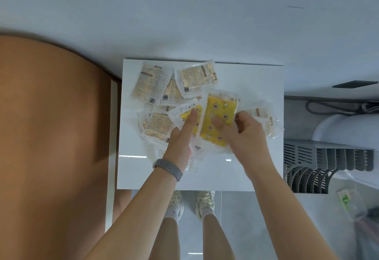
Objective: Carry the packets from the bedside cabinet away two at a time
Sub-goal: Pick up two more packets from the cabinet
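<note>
Packets (152, 84) in crinkled clear plastic, beige-printed or yellow, lie heaped and overlapping on the glossy white top of the bedside cabinet (256, 167), mostly on its far left half, so one must be peeled off the pile before it can be lifted. To the left is the big tan rounded bed end (51, 126); to the right a grey slotted rack (328, 159) stands by the cabinet. The right hand (244, 134) pinches the bright yellow packet with round motifs (218, 120), thumb on top, tilting it clear of its neighbours. The left hand (181, 142), a grey mesh wristband (168, 169) behind it, presses a straight finger on a smaller yellow packet (191, 116), probably to pin or slide it; a grip cannot be made out.
</note>
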Available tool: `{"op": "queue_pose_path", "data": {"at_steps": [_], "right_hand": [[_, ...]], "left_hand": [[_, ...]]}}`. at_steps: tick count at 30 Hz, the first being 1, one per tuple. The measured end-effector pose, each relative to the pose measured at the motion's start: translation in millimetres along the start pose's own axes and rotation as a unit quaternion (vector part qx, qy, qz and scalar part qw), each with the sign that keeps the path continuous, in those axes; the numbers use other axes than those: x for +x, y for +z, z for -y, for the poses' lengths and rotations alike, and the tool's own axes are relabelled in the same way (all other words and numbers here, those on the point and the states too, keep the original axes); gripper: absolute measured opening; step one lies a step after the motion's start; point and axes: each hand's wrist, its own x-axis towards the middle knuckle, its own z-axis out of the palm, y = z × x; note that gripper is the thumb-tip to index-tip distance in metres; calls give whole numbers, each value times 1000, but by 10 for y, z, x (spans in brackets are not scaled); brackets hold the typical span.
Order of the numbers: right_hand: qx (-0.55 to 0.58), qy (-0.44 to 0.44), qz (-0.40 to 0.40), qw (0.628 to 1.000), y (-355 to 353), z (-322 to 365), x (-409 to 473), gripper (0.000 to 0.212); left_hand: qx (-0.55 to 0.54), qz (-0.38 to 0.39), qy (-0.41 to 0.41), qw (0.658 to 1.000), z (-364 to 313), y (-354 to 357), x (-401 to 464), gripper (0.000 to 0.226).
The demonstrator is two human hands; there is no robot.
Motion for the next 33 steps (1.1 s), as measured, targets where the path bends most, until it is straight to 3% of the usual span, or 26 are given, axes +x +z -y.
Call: {"op": "queue_pose_path", "data": {"at_steps": [1, 4, 6, 9, 12, 16, 18, 21, 24, 29, 33], "right_hand": [[-4, 15, 31, 999, 17, -15, -48, 25], [-136, -2, 45, 990, 1, -69, -120, 46], [-171, -30, 27, 984, -84, -87, -142, 42], [-184, -70, -44, 979, -298, -127, -79, 29], [-320, -130, -113, 932, -469, -212, 150, 39], [-566, -71, -35, 820, -452, -366, 490, 89], [-612, -84, -17, 786, -415, -460, 585, 88], [-598, -107, -38, 793, -393, -534, 626, 76], [-588, -152, -65, 792, -331, -601, 566, 66], [-565, -209, -77, 795, -301, -681, 500, 66], [-575, -243, -85, 776, -320, -666, 520, 42]], "left_hand": [[2, 16, -4, 1000, 3, 11, -10, 100], [75, 32, 47, 996, 4, 43, -36, 34], [122, 33, 89, 988, 0, 33, -74, 12], [120, 28, 99, 987, -8, -40, -83, 8], [111, 16, 107, 988, -28, -117, -95, 11], [115, 3, 123, 986, -44, -196, -123, 16], [120, 2, 125, 985, -32, -238, -145, 20], [117, -5, 124, 985, -5, -299, -165, 12], [106, -11, 124, 987, 11, -350, -191, 19], [101, -21, 123, 987, -10, -425, -222, 17], [95, -29, 127, 987, -78, -482, -238, 16]]}}
